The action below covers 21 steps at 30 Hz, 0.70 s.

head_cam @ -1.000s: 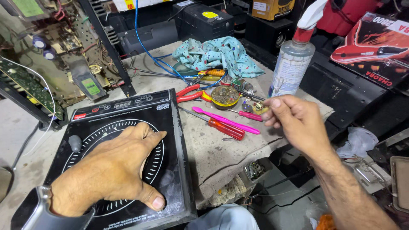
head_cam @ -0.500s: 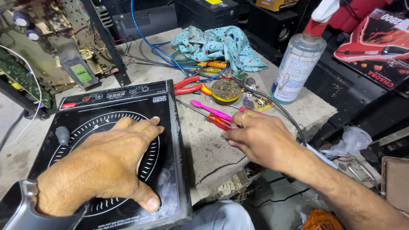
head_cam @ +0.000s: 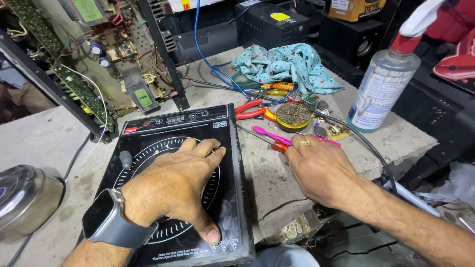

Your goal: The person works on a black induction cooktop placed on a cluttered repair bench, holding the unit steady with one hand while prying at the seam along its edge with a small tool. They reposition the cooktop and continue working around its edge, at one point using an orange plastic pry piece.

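Note:
My left hand (head_cam: 173, 190) lies flat, fingers spread, on the glass top of a black induction cooktop (head_cam: 232, 198) at the near edge of the stone bench; a dark watch is on that wrist. My right hand (head_cam: 321, 170) rests on the bench just right of the cooktop, its fingers curled over the orange handle of a screwdriver (head_cam: 278, 146) whose shaft points up-left. A pink-handled tool (head_cam: 271, 134) lies right beside it, partly under my fingers.
Red-handled pliers (head_cam: 250, 110) and a round tin (head_cam: 293, 115) lie behind the tools, small circuit parts (head_cam: 336, 131) to the right. A spray bottle (head_cam: 381, 94) stands at the right. Blue cloth (head_cam: 289, 64), an open electronics chassis (head_cam: 99, 74), a steel vessel (head_cam: 24, 198).
My right hand came down from near the tin and small parts onto the screwdrivers and closed over the orange handle. My left hand stayed flat on the cooktop.

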Each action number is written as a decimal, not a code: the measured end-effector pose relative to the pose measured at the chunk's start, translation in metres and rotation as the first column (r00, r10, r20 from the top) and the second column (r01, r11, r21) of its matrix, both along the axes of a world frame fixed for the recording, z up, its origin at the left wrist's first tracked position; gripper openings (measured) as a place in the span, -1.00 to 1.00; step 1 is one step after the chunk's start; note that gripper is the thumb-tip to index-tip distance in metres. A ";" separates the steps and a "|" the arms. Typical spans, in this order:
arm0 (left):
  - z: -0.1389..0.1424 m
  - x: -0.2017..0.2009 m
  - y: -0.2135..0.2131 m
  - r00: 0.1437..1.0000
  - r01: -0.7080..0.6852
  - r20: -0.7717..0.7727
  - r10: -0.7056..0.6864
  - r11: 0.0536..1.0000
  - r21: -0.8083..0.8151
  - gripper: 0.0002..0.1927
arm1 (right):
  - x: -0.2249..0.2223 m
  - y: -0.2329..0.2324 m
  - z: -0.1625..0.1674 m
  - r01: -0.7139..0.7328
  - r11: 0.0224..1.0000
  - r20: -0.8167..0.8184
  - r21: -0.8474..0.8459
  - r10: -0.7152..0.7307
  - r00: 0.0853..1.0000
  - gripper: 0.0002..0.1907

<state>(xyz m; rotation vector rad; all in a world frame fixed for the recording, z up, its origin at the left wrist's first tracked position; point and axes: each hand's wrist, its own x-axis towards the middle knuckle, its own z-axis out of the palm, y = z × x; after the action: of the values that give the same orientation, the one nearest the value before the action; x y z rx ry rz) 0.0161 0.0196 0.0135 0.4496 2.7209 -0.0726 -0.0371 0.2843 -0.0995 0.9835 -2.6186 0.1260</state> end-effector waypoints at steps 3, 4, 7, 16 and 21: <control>0.002 -0.001 0.003 0.999 0.033 -0.006 -0.033 0.999 -0.006 0.50 | -0.019 -0.005 0.013 -0.089 0.912 0.089 -0.400 0.135 0.987 -0.85; 0.003 -0.002 0.003 1.000 0.021 -0.012 -0.021 1.000 -0.004 0.52 | -0.034 -0.012 0.020 -0.113 0.820 0.107 -0.561 0.207 0.972 -0.86; 0.004 -0.005 0.007 1.000 0.024 -0.018 -0.024 1.000 -0.009 0.56 | -0.083 -0.052 0.027 0.095 0.577 0.327 -0.811 0.314 0.891 -0.89; 0.004 -0.004 0.009 1.000 -0.002 0.006 0.002 1.000 -0.002 0.53 | -0.123 -0.097 -0.025 0.054 0.686 0.294 -0.725 0.237 0.926 -0.84; 0.003 -0.004 0.006 1.000 -0.005 0.004 0.005 1.000 -0.002 0.52 | -0.112 -0.097 -0.013 -0.023 0.694 0.198 -0.720 0.237 0.951 -0.86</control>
<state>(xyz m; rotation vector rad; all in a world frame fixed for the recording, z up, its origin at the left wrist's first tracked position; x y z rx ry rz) 0.0124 0.0260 0.0162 0.4419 2.7174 -0.0731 -0.1493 0.1872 -0.1127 0.8856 -2.3475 1.3033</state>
